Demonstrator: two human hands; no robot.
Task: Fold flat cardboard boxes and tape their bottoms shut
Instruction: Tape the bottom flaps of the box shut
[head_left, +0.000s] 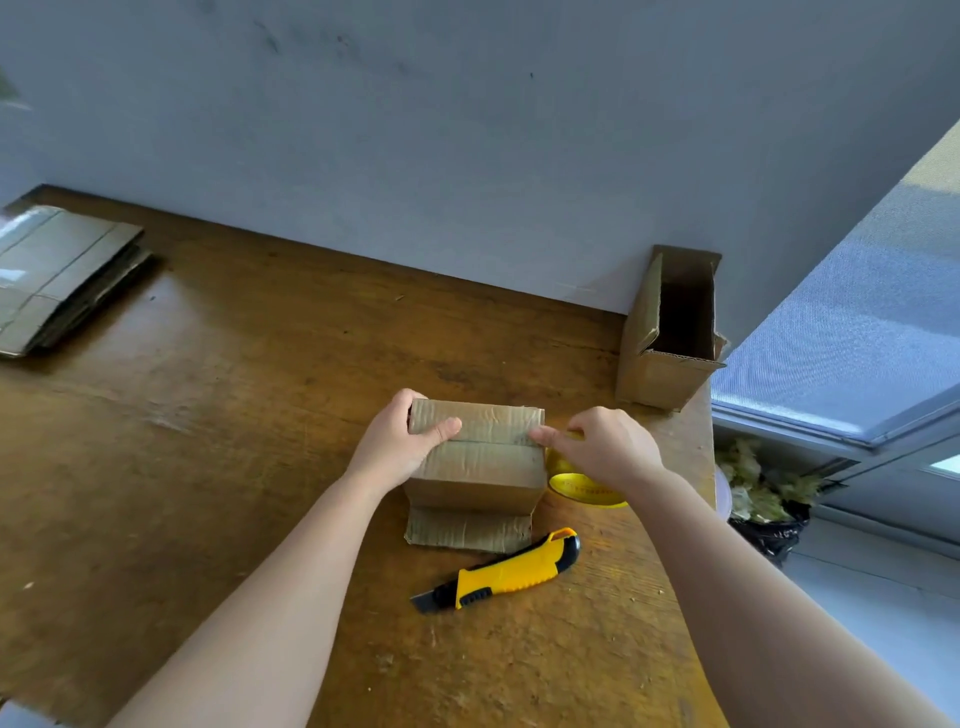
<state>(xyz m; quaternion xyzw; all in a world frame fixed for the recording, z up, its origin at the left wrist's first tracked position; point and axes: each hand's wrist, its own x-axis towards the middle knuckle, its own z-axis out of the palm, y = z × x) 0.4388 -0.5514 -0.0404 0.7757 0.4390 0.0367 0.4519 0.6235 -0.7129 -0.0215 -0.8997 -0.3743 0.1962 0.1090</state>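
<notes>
A person's left hand (397, 447) gripped the left end of a small cardboard box (475, 457) at the centre of the frame. The thumb lay across the top and the fingers curled round the far edge. The box stood on a worn wooden table (234, 415) with two flaps folded shut on top, meeting in a seam that ran left to right. One loose flap was splayed flat on the table below it.

The right hand (608, 447) hovered at the right end of that seam, its fingertips drawn together against the box's edge. Whether they pinched anything could not be made out. A yellow tape roll (576, 488) sat just beneath that hand, right beside the box.

A yellow-and-black utility knife (514, 571) lay on the table at lower centre, its blade pointing lower left. At the upper right, an open-topped box (670, 332) stood on the table's corner against a pale wall (467, 130). A stack of flat cardboard (62, 275) rested at the upper left. Beyond the table's right edge were a window (857, 322) and a black bag (769, 530).
</notes>
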